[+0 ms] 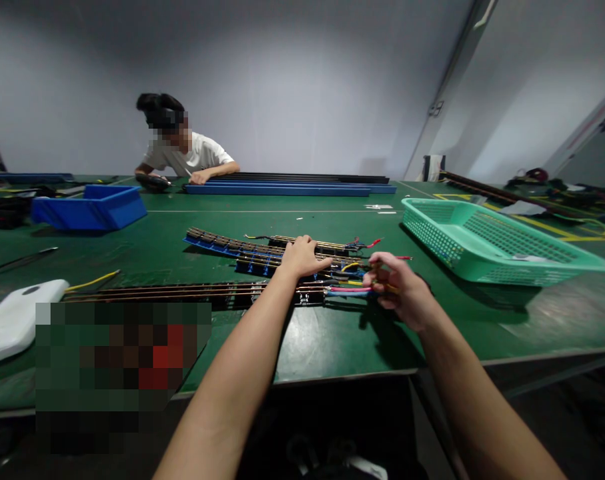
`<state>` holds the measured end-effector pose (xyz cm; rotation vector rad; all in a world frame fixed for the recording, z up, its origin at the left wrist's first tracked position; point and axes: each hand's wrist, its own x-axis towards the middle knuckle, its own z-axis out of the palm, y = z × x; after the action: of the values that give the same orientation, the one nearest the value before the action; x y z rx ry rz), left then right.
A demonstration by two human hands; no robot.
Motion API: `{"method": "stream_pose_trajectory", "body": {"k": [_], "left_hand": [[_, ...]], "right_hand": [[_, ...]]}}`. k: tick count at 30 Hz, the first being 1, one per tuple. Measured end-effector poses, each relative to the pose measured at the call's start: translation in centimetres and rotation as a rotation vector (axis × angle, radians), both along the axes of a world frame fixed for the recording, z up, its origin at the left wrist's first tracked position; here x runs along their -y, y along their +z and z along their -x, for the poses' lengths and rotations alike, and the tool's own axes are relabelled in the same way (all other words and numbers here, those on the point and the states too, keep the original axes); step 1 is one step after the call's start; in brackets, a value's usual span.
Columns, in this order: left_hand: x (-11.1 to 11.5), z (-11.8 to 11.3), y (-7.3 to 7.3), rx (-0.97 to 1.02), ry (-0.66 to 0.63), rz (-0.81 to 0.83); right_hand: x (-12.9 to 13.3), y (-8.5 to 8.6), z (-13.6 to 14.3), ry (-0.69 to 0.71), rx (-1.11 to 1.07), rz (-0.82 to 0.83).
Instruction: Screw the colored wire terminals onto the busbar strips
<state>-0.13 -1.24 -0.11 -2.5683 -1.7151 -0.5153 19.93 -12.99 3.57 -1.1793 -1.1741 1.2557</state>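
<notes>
My left hand (302,259) lies with thumb and fingers apart on a blue-backed track strip (255,261) that carries brass-coloured rails. Below it, a longer dark track strip (182,292) with similar rails runs left to right under my left forearm. Pink and blue wires (349,291) come out of its right end and lead to my right hand (395,287). The fingers of that hand are curled round the wire ends; a small brownish part shows between them, too small to name. A red-tipped wire (375,243) sticks out just beyond.
A green perforated basket (482,263) stands at right and a blue bin (99,210) at left. Blue and black rails (287,188) lie before a person (202,153) across the green table (332,353). At front left is a white device (22,320) beside a blurred-out patch.
</notes>
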Motion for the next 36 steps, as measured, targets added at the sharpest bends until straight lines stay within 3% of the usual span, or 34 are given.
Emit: {"method": "stream_pose_trajectory", "body": {"k": [2, 4, 9, 13, 17, 20, 27, 30, 36], "left_hand": [[0.0, 0.0, 0.0, -0.001, 0.0, 0.001], [0.1, 0.1, 0.1, -0.001, 0.002, 0.003], [0.1, 0.0, 0.1, -0.004, 0.0, -0.002], [0.1, 0.0, 0.2, -0.013, -0.002, 0.008], [0.1, 0.1, 0.2, -0.013, -0.006, 0.006], [0.1, 0.1, 0.2, -0.009, 0.0, 0.004], [0.0, 0.0, 0.1, -0.006, 0.0, 0.014], [0.0, 0.0, 0.1, -0.003, -0.004, 0.002], [0.1, 0.0, 0.2, -0.008, 0.005, 0.008]], "right_hand": [[0.3, 1.0, -1.5, -0.037, -0.316, 0.09], [1.0, 2.0, -2.8, -0.053, -0.412, 0.082], [1.3, 4.5, -3.7, -0.031, -0.242, -0.126], [-2.6, 5.6, -3.5, -0.03, -0.15, -0.05], [-7.2, 4.8, -3.6, -0.045, -0.117, 0.089], [-8.9, 3.5, -3.8, -0.011, -0.137, 0.14], [-8.7, 0.2, -2.8, 0.083, 0.094, -0.004], [-8.6, -0.8, -1.9, 0.111, 0.085, -0.015], [-8.6, 0.3, -3.6, 0.011, -0.167, 0.001]]}}
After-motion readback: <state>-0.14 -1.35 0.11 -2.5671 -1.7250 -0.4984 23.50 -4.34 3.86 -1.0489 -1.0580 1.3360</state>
